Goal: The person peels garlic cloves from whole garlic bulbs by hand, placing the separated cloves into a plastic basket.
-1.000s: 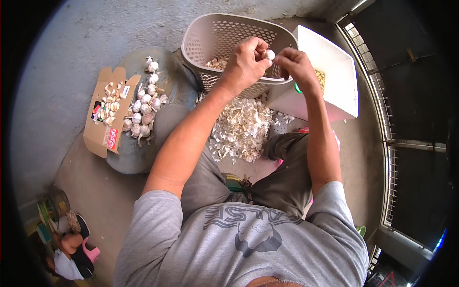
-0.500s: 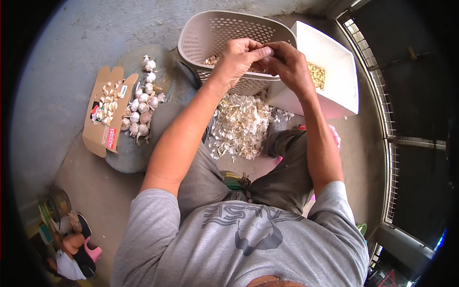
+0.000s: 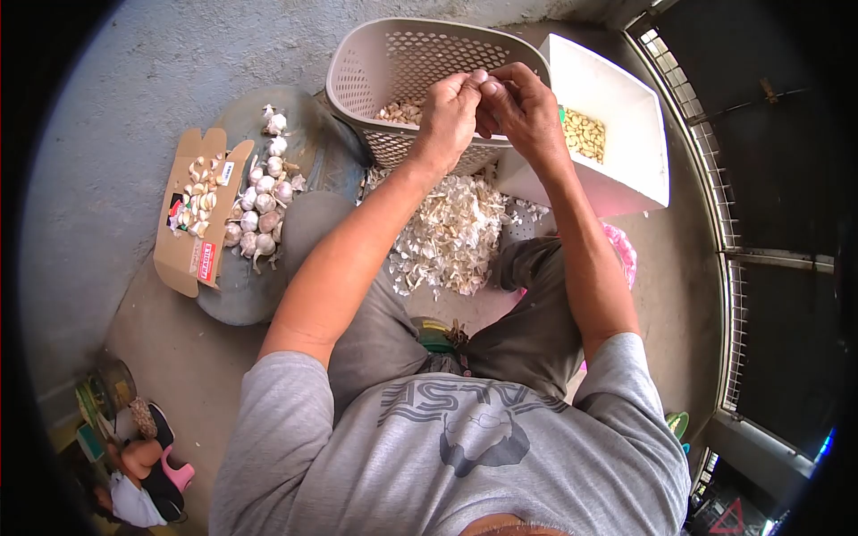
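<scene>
My left hand [image 3: 450,116] and my right hand [image 3: 529,112] meet fingertip to fingertip over the beige perforated basket [image 3: 420,34]. Both are closed in a pinch, thumbs side by side; whatever sits between the fingers is too small to make out. Inside the basket lie unpeeled garlic cloves [image 3: 399,113], partly hidden by my left hand. Beside my right hand stands a white foam box [image 3: 630,147] with pale peeled garlic cloves [image 3: 585,134] at its bottom. A bit of green [image 3: 562,113] shows at the box's edge next to my right hand.
A heap of garlic skins [image 3: 451,234] lies below the basket, between my knees. To the left, whole garlic bulbs [image 3: 265,201] and an opened cardboard box [image 3: 210,234] with loose cloves rest on a round grey surface [image 3: 237,299]. A barred gate [image 3: 728,232] runs along the right.
Both hands have shifted slightly left and turned, thumbs now pointing up side by side. More of the peeled cloves and the green bit in the foam box have come into view.
</scene>
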The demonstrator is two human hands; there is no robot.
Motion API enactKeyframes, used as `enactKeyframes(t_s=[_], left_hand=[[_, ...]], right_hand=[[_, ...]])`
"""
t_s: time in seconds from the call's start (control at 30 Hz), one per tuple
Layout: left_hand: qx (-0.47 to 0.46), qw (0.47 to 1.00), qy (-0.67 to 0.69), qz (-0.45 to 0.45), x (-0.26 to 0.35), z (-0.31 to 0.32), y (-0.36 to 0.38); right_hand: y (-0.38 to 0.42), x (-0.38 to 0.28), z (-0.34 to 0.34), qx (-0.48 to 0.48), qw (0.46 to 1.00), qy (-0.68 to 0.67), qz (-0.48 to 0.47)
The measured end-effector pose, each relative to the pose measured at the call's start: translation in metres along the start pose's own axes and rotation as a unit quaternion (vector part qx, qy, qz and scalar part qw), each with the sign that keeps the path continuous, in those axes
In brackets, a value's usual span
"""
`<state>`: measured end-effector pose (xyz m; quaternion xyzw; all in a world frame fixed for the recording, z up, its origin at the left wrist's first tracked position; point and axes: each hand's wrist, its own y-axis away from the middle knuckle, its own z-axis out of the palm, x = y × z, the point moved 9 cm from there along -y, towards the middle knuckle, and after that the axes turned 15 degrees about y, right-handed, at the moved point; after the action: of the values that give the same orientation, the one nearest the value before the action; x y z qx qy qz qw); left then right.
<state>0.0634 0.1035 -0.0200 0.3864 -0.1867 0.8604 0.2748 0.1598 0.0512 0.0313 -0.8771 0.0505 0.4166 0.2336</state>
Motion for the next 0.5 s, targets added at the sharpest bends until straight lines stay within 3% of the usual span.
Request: enactKeyframes(t_s=[0.2,0.3,0.5], left_hand=[[0.047,0.994,0.086,-0.058,0.0,-0.008,0.001],[0.074,0.99,0.097,-0.072,0.004,-0.012,0.008],[0.099,0.989,0.084,-0.076,-0.001,-0.022,0.011]], right_hand=[[0.001,-0.021,-0.001,-0.018,0.99,0.133,-0.036],[0.004,-0.04,0.002,0.008,0.967,0.224,-0.12],[0.008,-0.038,0.008,-0.004,0.977,0.17,-0.125]])
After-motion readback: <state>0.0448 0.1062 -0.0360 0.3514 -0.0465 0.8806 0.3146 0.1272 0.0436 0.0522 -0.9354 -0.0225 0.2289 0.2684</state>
